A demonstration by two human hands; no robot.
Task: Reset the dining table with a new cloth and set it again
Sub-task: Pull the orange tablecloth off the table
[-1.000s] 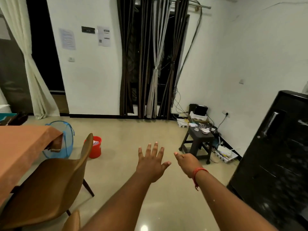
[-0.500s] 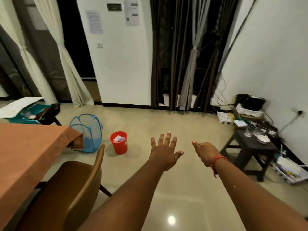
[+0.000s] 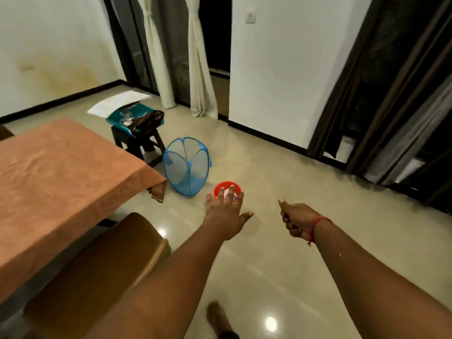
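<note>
While both hands hang in the air over the floor, neither holds anything: the left hand (image 3: pixel 226 215) is spread wide with straight fingers, and the right hand (image 3: pixel 297 220) is curled into a loose fist around nothing. The orange tablecloth (image 3: pixel 61 172) lies flat over the bench, its near right corner (image 3: pixel 157 190) drooping off the edge just beside the blue mesh hamper (image 3: pixel 187 166) on the floor. The cloth looks soft and light (likely to slide and bunch rather than lift stiffly), so that hanging corner seems the natural place to pinch it. A brown chair (image 3: pixel 97 270) stands against the bench's near edge, and a red bucket (image 3: pixel 227 189) sits beyond the left fingertips.
</note>
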